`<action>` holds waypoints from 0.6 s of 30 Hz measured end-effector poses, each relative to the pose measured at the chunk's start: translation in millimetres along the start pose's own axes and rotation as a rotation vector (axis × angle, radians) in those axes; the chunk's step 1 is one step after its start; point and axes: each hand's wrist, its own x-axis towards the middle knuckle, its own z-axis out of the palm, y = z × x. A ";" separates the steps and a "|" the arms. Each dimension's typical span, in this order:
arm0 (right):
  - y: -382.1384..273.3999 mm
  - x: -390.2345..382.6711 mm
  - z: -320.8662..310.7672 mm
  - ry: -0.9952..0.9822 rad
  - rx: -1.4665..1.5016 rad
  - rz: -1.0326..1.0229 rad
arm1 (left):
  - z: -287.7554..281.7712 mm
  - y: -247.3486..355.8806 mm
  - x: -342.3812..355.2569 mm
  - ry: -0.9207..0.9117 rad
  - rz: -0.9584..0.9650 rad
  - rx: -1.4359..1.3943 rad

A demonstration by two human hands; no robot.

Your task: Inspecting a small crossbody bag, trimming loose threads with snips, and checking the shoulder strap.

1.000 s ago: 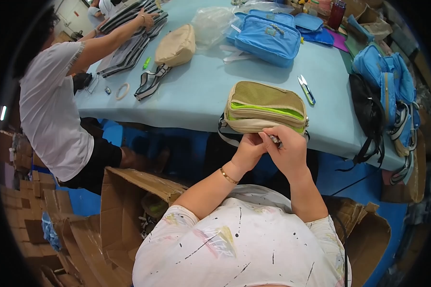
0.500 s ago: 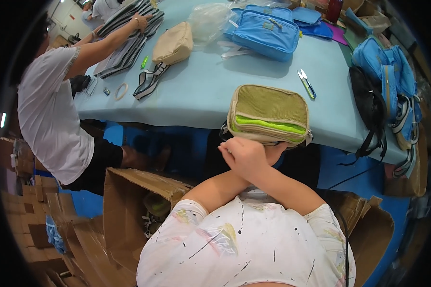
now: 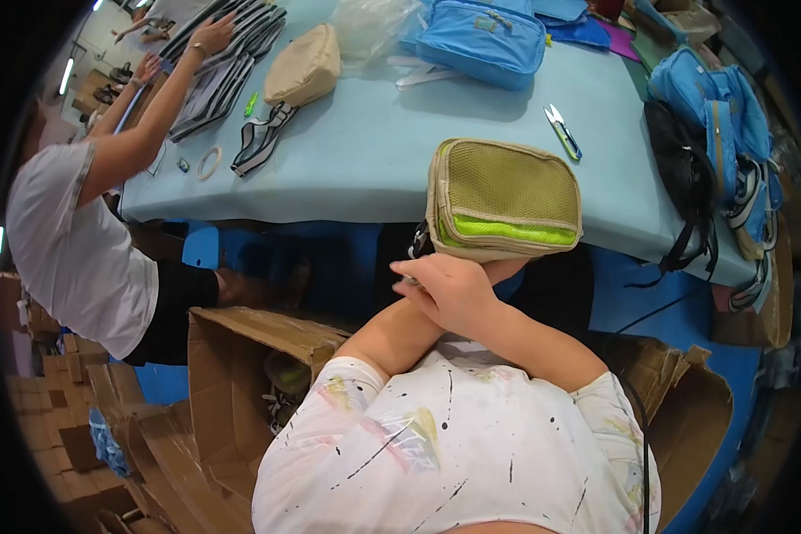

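A khaki bag (image 3: 512, 187) with a mesh front and lime-green lining in its open zip is at the table's front edge, a dark strap and clip (image 3: 421, 238) at its left corner. Underneath its lower right part lies my left hand (image 3: 507, 267), fingers hidden by the bag. Crossed over my left forearm, my right hand (image 3: 445, 289) is closed at the bag's lower left, a small metal piece (image 3: 410, 281) between its fingers. Snips (image 3: 562, 132) lie right of and behind the bag.
A co-worker (image 3: 80, 240) at left reaches over dark layered pieces (image 3: 214, 98). The blue-covered table (image 3: 374, 133) holds a beige bag (image 3: 298, 67), blue bags (image 3: 476, 49), plastic (image 3: 374, 27) and a pile of bags (image 3: 712, 133) at right. Cardboard boxes (image 3: 240, 400) surround me below.
My right hand has crossed leftward over my left forearm. The khaki bag has turned to show more of its mesh face. The co-worker's hands have spread apart.
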 end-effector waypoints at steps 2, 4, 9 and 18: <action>-3.4 -12.2 -14.0 -0.128 0.137 0.083 | 1.1 -4.1 1.5 0.055 0.078 0.289; 8.3 -34.8 -23.5 0.006 0.033 0.050 | 4.0 -9.1 3.7 0.098 0.157 0.588; 23.7 -42.3 -47.9 0.186 -0.314 0.084 | -5.5 -13.8 4.5 0.219 0.380 1.305; 41.2 -68.0 -64.7 0.226 -0.587 0.166 | -5.2 -35.8 23.8 0.457 0.671 2.480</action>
